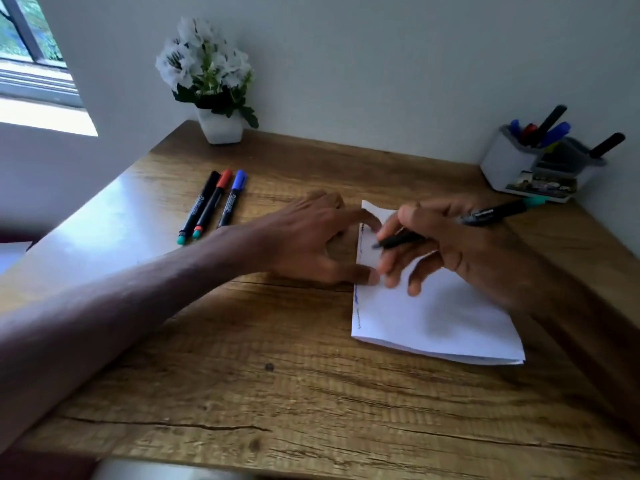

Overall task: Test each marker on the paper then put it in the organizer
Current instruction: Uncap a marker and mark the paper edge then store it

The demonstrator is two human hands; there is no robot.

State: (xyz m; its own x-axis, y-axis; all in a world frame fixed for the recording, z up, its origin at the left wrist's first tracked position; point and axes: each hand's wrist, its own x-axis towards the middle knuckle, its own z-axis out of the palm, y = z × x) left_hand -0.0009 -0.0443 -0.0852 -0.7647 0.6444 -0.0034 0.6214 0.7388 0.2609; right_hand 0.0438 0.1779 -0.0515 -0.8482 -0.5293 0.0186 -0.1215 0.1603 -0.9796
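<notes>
A folded white paper (436, 317) lies on the wooden desk, with ink marks along its left edge. My right hand (460, 244) grips a black marker (491, 214) with a green end, its tip down on the paper's upper left part. My left hand (311, 233) presses the paper's left edge with spread fingers. Three capped markers lie side by side at the back left: black (199, 207), red (212, 204) and blue (232, 198). A white and grey organizer (512, 168) stands at the back right with several markers upright in it.
A white pot of white flowers (214, 91) stands at the back of the desk (277, 375) against the wall. A window is at the far left. The desk's left edge runs diagonally past the three markers.
</notes>
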